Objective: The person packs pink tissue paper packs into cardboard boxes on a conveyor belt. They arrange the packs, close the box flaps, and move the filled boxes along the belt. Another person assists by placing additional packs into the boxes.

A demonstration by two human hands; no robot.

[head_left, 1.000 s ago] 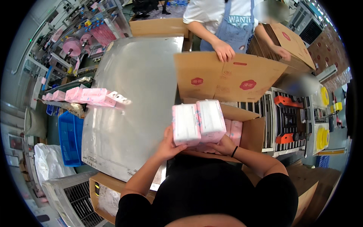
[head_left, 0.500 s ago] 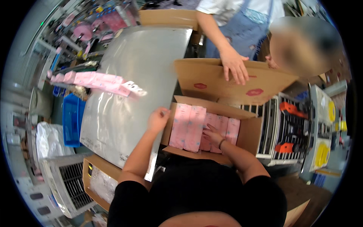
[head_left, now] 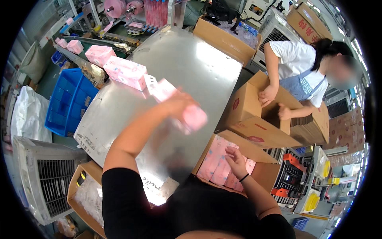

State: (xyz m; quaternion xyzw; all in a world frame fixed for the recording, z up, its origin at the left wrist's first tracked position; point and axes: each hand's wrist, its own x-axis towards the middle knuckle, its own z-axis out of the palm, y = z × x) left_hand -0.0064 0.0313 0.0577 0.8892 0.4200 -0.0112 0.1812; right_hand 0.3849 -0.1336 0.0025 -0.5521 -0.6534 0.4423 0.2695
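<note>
My left hand (head_left: pixel 180 104), smeared by motion, is closed round a pink wrapped pack (head_left: pixel 194 118) above the metal table. Pink shows on both sides of the hand; I cannot tell whether it is one pack or more. My right hand (head_left: pixel 236 160) is over an open carton (head_left: pixel 260 157), fingers apart, holding nothing. Beneath it, several pink packs (head_left: pixel 213 161) with pale blue patterning stand side by side in the carton. More pink packs (head_left: pixel 125 71) lie in a row at the table's left edge, running back along a narrow conveyor.
The shiny metal table (head_left: pixel 199 59) fills the middle. At the right a co-worker's hands hold an opened carton (head_left: pixel 254 115) beside stacked flat cardboard (head_left: pixel 312 127). A blue crate (head_left: pixel 69 103) stands left, and a box of clear plastic (head_left: pixel 89 199) lower left.
My left hand has moved from beside the carton to above the table and now grips pink packaging. My right hand has lifted off the packs. The co-worker's flat cardboard is now opened out. The view has turned.
</note>
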